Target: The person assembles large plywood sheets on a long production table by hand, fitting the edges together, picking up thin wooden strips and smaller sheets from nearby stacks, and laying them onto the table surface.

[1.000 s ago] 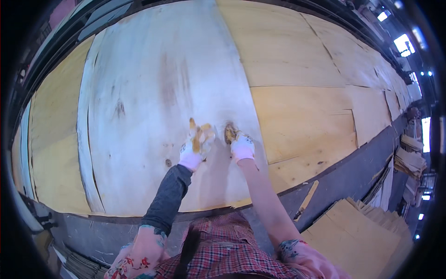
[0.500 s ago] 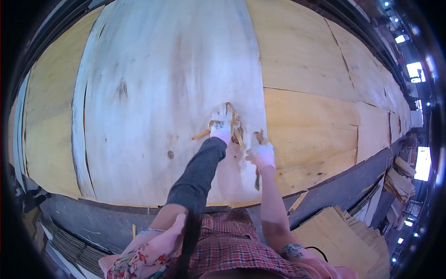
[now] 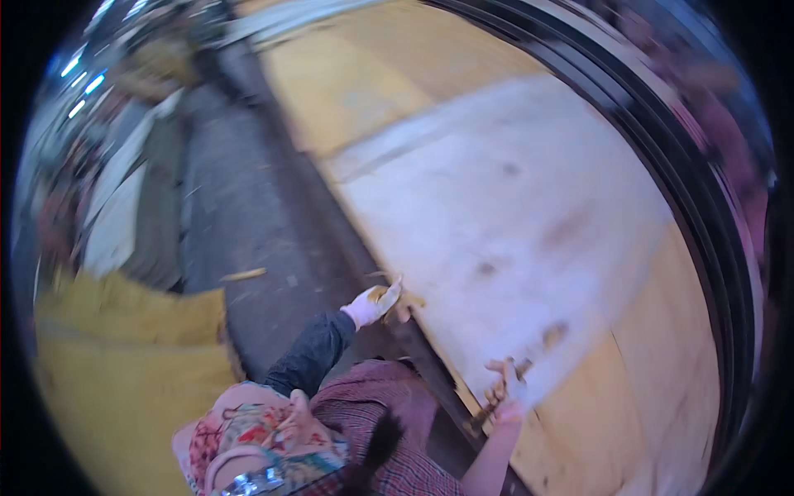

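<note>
Left hand (image 3: 376,304), grip unclear, back from over the pale sheet (image 3: 471,207) to its edge; right hand (image 3: 508,387) around a brown strip (image 3: 475,423).

The pale wood sheet (image 3: 451,219) looks smooth and matt, the checked garment (image 3: 376,393) woven cloth.

The central sheet (image 3: 463,207) is whitish, the checked apron (image 3: 368,405) reddish, the floral sleeve (image 3: 248,417) pink.
</note>
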Available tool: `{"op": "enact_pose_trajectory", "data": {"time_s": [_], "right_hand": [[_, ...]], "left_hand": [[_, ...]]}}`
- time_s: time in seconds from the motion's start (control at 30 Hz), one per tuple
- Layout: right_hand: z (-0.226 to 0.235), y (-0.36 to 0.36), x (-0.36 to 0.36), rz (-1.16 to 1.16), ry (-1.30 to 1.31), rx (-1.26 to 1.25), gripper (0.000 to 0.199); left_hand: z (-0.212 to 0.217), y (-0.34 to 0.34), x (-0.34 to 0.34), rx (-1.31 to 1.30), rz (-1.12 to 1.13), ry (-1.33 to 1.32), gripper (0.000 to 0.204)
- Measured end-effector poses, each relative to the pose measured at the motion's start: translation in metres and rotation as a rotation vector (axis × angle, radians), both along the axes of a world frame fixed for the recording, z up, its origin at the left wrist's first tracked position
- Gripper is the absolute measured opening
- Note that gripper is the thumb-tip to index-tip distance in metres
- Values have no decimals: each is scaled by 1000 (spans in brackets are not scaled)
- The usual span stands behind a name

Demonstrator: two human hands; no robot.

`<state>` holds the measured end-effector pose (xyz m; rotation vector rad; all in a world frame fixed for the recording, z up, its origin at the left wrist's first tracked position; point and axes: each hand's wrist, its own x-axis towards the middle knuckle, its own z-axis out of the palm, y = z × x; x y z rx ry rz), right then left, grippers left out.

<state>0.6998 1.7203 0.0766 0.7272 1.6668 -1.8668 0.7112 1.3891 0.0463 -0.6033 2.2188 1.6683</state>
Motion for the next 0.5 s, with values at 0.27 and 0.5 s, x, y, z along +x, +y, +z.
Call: {"op": "enact_pose_trajectory", "data": {"time_s": [0.27,0.5], "right_hand": [[24,-221,28,786,157,1,45],[32,-547,155,1551,215,-350,32]], "left_hand": [[34,-163,284,-956,677,-159,66],[-15,-303,371,-401,1280,208,76]]}}
